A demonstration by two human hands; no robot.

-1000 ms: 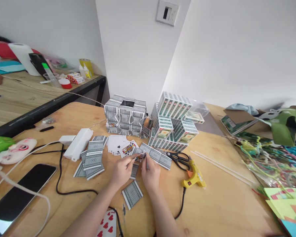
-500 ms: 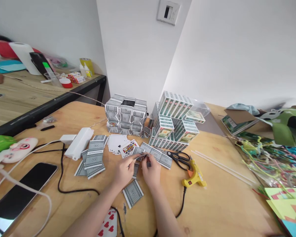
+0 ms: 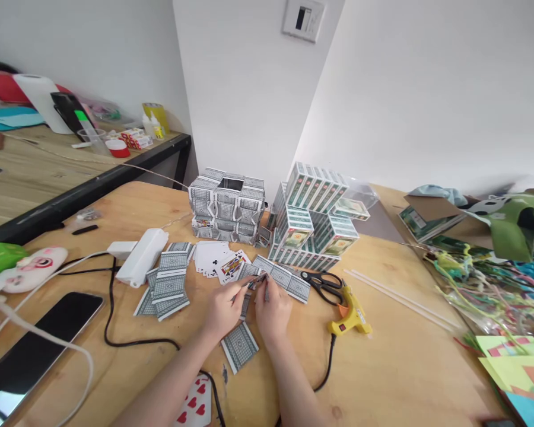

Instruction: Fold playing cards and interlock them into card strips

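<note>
Barely anything has shifted: your left hand (image 3: pixel 222 309) and right hand (image 3: pixel 272 308) stay pinched together on one folded playing card (image 3: pixel 257 281).
They work mid-tabletop (image 3: pixel 396 367), the loose card (image 3: pixel 239 346) just beneath, scissors (image 3: pixel 323 283) near right.

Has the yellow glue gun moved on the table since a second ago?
No. The yellow glue gun lies in the same spot just below the scissors, cord trailing toward the table edge; the tiny shift matches the camera's own movement.

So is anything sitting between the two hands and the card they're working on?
Nothing visible. The left hand and right hand both already pinch the folded card at their fingertips, just above the table. Loose cards lie to the left, scissors and a glue gun to the right, all clear of the grip.
</note>
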